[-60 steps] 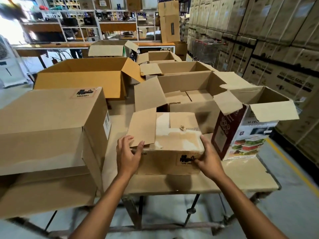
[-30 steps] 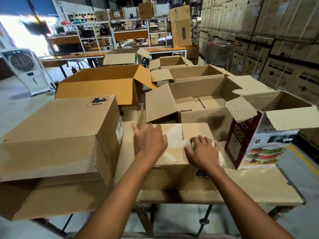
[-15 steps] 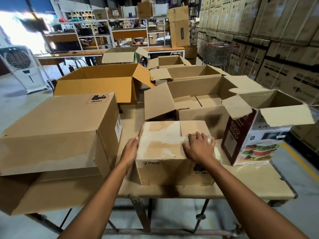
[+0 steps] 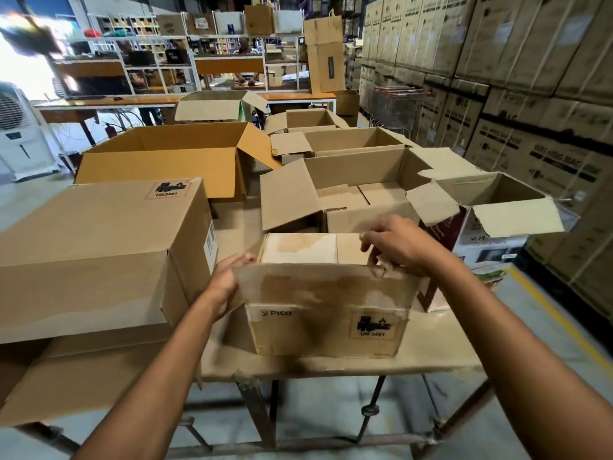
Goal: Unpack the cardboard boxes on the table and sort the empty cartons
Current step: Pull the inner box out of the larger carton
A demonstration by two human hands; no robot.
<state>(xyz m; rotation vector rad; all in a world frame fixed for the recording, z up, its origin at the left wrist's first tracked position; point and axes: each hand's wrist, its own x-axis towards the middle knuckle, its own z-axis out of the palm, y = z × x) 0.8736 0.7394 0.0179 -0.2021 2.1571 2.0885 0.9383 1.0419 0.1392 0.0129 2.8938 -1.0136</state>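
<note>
A small worn cardboard box marked PICO (image 4: 326, 327) stands at the table's near edge, right in front of me. Its near top flap is raised towards me. My left hand (image 4: 225, 283) grips that flap's left end. My right hand (image 4: 394, 244) pinches the flap's right end at the box's top edge. Inside, two pale inner flaps lie flat. A big shut carton with a UN3481 label (image 4: 99, 254) sits to the left, touching my left wrist area.
An open printed food-container box (image 4: 491, 234) stands just right of the small box. Several open empty cartons (image 4: 348, 194) fill the table (image 4: 438, 353) behind. A large open carton (image 4: 166, 161) sits at back left. Stacked cartons (image 4: 530, 94) wall the right side.
Both hands left the flat-pressed top and lifted the near flap up towards me. The left hand moved from the box's side to the flap's end.
</note>
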